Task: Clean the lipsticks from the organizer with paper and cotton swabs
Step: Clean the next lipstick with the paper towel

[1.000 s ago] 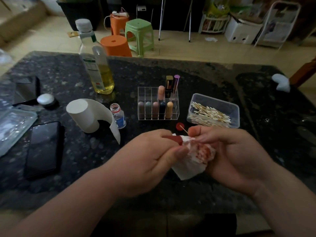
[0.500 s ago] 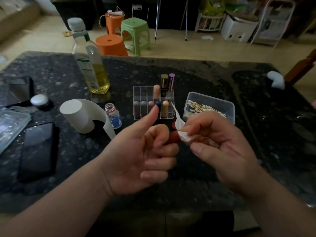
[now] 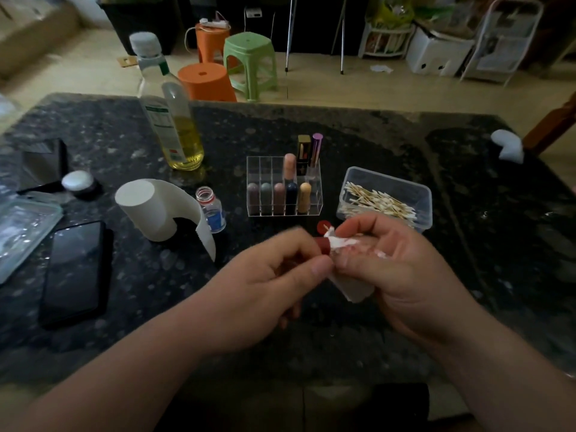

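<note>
head view: l hand (image 3: 268,285) near frame centre, fingers curled, thumb + fingertips pinching the lipstick (image 3: 324,245) by its dark red tube; the tube points to 3 o'clock, into the r hand (image 3: 396,269); r hand's fingers are curled round the paper (image 3: 352,289), which is bunched over the tube's end; paper crumpled w/ reddish stains, a white corner sticking out at 6 o'clock under the palm; thumbs of both hands meet at the tube; both hands are over the near half of the table (image 3: 311,338); fingertips of the l hand blurred.
organizer (image 3: 258,169) at 12 o'clock from the hands, clear, upright; front row holds five tubes, back row three toward its 3 o'clock end; red cap (image 3: 322,227) betw. organizer and hands; swab box (image 3: 417,194) at 1 o'clock from the hands, just behind the r fingers, swabs (image 3: 380,201) piled inside; roll (image 3: 146,210) at 9 o'clock from the organizer, a strip hanging loose; vial (image 3: 212,210) w/ blue label just beside that strip; oil bottle (image 3: 174,126) at 11 o'clock; phone (image 3: 74,269) flat at 9 o'clock from the l hand.
</note>
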`<state>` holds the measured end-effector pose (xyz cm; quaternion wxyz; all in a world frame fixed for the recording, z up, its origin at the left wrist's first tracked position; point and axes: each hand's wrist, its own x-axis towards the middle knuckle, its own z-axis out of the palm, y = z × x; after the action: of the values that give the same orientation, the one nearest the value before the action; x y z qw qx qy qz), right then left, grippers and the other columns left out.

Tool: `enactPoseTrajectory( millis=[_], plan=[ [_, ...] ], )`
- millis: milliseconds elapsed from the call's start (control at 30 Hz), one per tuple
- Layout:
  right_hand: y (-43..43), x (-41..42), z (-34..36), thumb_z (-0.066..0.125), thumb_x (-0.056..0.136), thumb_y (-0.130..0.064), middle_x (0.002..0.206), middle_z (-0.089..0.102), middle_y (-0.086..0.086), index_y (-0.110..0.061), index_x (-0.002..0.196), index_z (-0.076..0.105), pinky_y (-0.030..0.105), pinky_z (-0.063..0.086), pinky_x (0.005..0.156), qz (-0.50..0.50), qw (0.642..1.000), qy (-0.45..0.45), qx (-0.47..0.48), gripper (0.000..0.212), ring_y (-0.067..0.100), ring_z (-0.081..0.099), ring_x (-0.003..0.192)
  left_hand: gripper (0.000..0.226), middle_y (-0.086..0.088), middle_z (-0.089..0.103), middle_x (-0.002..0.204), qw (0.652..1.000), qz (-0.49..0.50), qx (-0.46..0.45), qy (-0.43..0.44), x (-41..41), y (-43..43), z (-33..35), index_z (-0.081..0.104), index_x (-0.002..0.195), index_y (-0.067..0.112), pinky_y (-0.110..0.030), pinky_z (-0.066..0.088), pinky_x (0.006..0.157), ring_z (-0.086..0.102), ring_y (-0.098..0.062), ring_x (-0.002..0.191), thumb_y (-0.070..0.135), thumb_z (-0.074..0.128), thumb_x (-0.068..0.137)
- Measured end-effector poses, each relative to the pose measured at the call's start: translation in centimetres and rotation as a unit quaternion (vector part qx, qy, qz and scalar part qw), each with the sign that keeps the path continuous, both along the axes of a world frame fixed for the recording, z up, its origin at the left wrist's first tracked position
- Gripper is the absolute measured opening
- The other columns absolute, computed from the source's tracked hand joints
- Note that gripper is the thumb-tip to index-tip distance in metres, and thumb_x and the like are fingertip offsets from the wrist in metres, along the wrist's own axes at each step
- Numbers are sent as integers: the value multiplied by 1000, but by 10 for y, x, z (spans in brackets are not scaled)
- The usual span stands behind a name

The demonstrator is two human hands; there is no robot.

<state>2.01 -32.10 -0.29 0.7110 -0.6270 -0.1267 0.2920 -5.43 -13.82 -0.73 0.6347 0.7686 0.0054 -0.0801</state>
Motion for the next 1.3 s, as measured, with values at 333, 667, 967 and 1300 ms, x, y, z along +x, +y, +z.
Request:
enactPoseTrajectory(
  millis=[333,667,967,1300],
  plan=[
    [-1,-11,-5,72,84,1,96,67,-12,-20,98,64,16,52,78,20,930,-364,-52,27,10,68,91,50,0,40,62,895,11,-312,320,2,-4,13,61,74,15,-22,30,36,34,-11,44,61,52,92],
    [5,3,3,78,77,-7,93,74,11,-20,90,75,26,56,67,38,999,35,3,18,19,71,83,25,30,58,94,972,41,225,-58,-8,-5,7,48,93,43,-11,45,57,59,2,70,64,40,81],
    [-6,20,1,63,77,-2,126,67,25,3,142,49,55,43,110,-130,953,241,130,67,39,63,121,25,13,75,96,991,110,-77,1,3,4,1,77,86,40,-26,58,76,72,-8,87,36,80,62],
    [-5,12,3,69,72,-6,91,74,15,-8,103,65,35,60,64,-75,976,204,10,31,24,71,74,15,4,78,95,970,107,-211,60,7,-6,4,82,81,29,-31,59,83,73,-13,97,32,86,67]
  ],
)
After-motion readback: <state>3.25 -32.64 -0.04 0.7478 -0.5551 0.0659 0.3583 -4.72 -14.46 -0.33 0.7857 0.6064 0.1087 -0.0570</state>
